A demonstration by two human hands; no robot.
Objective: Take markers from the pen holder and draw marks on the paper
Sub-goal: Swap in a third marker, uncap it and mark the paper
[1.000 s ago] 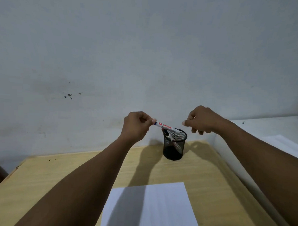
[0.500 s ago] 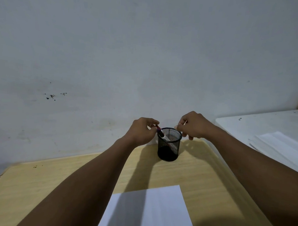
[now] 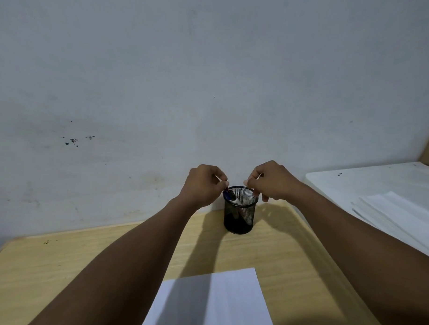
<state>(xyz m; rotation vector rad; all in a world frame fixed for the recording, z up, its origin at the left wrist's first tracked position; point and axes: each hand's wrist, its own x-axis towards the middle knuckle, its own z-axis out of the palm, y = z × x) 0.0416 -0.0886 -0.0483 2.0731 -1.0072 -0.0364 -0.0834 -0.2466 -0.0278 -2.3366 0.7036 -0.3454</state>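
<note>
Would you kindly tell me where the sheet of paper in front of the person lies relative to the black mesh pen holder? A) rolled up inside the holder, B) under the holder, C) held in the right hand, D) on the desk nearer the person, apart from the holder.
D: the paper lies flat on the wooden desk, clearly apart from the pen holder standing near the wall.

The wooden table (image 3: 59, 266) bears a pen holder (image 3: 239, 218) and paper (image 3: 228, 301).
</note>
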